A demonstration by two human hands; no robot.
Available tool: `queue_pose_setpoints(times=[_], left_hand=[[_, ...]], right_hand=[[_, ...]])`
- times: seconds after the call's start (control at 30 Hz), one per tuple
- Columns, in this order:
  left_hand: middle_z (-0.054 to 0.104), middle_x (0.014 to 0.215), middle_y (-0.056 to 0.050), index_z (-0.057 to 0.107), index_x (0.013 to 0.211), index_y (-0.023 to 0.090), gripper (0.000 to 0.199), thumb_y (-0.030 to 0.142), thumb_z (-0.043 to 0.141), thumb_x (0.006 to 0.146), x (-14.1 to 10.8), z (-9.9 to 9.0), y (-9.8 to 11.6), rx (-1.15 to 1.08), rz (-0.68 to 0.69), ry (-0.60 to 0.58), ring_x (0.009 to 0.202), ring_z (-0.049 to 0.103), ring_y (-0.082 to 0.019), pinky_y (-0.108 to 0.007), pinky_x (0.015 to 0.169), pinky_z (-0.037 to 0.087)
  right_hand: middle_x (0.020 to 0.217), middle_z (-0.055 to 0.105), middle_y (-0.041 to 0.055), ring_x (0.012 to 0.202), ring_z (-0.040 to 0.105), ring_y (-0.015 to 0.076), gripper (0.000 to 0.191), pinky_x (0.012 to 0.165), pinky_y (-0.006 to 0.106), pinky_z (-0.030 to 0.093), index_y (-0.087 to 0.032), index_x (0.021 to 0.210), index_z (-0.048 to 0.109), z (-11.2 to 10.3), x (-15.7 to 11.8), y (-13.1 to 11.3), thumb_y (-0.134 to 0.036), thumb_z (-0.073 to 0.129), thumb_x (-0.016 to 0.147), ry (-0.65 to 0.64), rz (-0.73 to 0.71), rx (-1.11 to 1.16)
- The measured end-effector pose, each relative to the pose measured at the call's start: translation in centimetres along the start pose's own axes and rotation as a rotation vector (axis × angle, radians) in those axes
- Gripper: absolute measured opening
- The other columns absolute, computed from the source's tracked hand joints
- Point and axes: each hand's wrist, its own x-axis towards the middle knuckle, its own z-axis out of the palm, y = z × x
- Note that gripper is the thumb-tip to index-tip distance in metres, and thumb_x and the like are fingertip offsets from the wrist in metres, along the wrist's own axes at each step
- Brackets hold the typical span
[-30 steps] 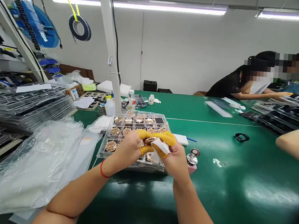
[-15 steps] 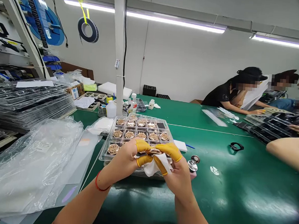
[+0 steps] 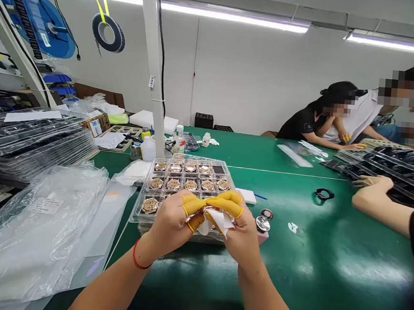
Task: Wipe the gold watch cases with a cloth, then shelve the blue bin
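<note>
the gold watch case [image 3: 208, 207] was above the tray [image 3: 136, 212], mostly hidden by your fingers. your left hand [image 3: 176, 218] pinched it narrowly, thumb and finger in yellow covers. your right hand [image 3: 240, 227] gripped it too, pressing a white cloth [image 3: 219, 219] against it. rows of similar cases [image 3: 173, 184] lay in the tray, on the green table [image 3: 326, 279].
</note>
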Motion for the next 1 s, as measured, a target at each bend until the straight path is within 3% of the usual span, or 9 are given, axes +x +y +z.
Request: queue_pose_setpoints(times=[0.13,0.27,0.4,0.47,0.6,0.67,0.73,0.83,1.0], left_hand=[[0.067,0.077,-0.005,0.066,0.090,0.020,0.011,0.015,0.057,0.087,-0.2,0.7,0.3,0.052,0.003,0.099,0.076,0.058,-0.019,-0.032,0.067,0.047],[0.070,0.076,-0.004,0.065,0.089,0.021,0.014,0.010,0.059,0.083,-0.3,1.3,0.5,0.212,0.151,0.150,0.079,0.060,-0.021,-0.036,0.076,0.047],[0.074,0.081,-0.001,0.067,0.086,0.023,0.020,0.006,0.056,0.083,-0.1,1.1,-0.2,0.388,0.284,0.098,0.086,0.062,-0.020,-0.040,0.092,0.042],[0.074,0.082,0.001,0.068,0.086,0.025,0.026,0.004,0.052,0.085,0.1,0.7,-0.6,0.422,0.315,0.058,0.088,0.063,-0.018,-0.039,0.097,0.040],[0.074,0.088,-0.001,0.068,0.097,0.027,0.023,0.012,0.053,0.090,0.2,0.0,-1.1,0.182,0.274,0.012,0.090,0.063,-0.019,-0.040,0.099,0.041],[0.072,0.090,-0.003,0.067,0.102,0.026,0.016,0.019,0.060,0.089,0.2,-0.2,-0.8,-0.085,0.169,0.041,0.090,0.063,-0.019,-0.039,0.093,0.046],[0.071,0.087,-0.004,0.067,0.102,0.024,0.015,0.023,0.066,0.087,0.1,-0.3,-0.5,-0.286,0.076,0.079,0.086,0.063,-0.019,-0.035,0.085,0.050],[0.071,0.081,-0.004,0.069,0.094,0.022,0.009,0.024,0.069,0.086,0.2,-0.3,-0.3,-0.345,-0.004,0.109,0.077,0.064,-0.017,-0.034,0.082,0.051],[0.071,0.081,-0.003,0.068,0.093,0.022,0.008,0.023,0.069,0.085,0.5,-0.5,-0.7,-0.301,-0.024,0.115,0.079,0.063,-0.017,-0.039,0.092,0.048]], right_hand=[[0.083,0.062,0.0031,0.081,0.057,0.0203,0.004,0.076,0.036,0.048,-0.027,0.085,0.070,1.9,-0.6,0.4,-0.029,0.069,0.081,0.164,0.040,0.105],[0.076,0.060,0.0014,0.071,0.056,0.0163,0.016,0.069,0.031,0.049,-0.021,0.079,0.066,2.8,-0.9,0.9,-0.037,0.064,0.085,0.341,0.232,0.254],[0.080,0.064,0.0007,0.073,0.058,0.0165,0.018,0.068,0.029,0.049,-0.021,0.089,0.067,2.0,-0.3,1.2,-0.035,0.071,0.079,0.211,0.507,0.411],[0.078,0.065,0.0005,0.072,0.059,0.0170,0.021,0.066,0.029,0.049,-0.021,0.089,0.069,1.5,0.1,1.5,-0.036,0.075,0.075,0.150,0.572,0.469],[0.069,0.064,-0.0014,0.063,0.056,0.0142,0.024,0.059,0.026,0.046,-0.020,0.080,0.070,1.1,0.9,2.4,-0.036,0.082,0.067,0.094,0.651,0.518],[0.068,0.063,-0.0014,0.060,0.054,0.0127,0.026,0.056,0.025,0.044,-0.020,0.079,0.070,1.0,1.1,2.7,-0.040,0.081,0.067,0.149,0.655,0.514],[0.069,0.064,-0.0010,0.059,0.052,0.0120,0.029,0.054,0.024,0.043,-0.020,0.081,0.071,0.7,1.0,2.4,-0.046,0.079,0.069,0.295,0.613,0.511],[0.070,0.063,-0.0005,0.058,0.052,0.0117,0.027,0.053,0.024,0.044,-0.022,0.080,0.071,0.1,0.4,1.2,-0.046,0.079,0.070,0.412,0.500,0.548],[0.090,0.067,0.0023,0.083,0.060,0.0168,0.010,0.076,0.028,0.049,-0.026,0.082,0.074,-0.3,-0.2,-0.1,-0.034,0.076,0.077,0.071,0.360,0.521]])
